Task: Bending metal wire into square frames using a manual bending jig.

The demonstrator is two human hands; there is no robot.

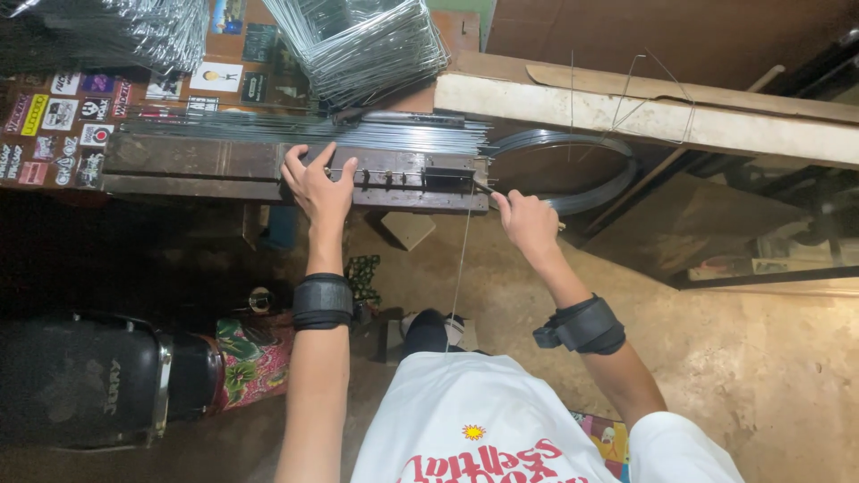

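At the bench | left hand [318,183] spread flat on metal jig [394,179] | right hand [528,219] clamped on wire [461,259]

My left hand [318,186] rests on the front edge of the dark metal jig [394,179] bolted along the wooden bench [179,165], fingers spread over its top. My right hand [528,222] is closed around the jig's lever end at the right, just beside a coil of wire [582,170] lying flat. One thin wire [461,268] hangs from the jig down toward my knees. Straight cut wires [304,132] lie in a bundle along the bench beyond the jig, and stacked bent wire frames [367,45] sit farther back. Both my wrists wear black bands.
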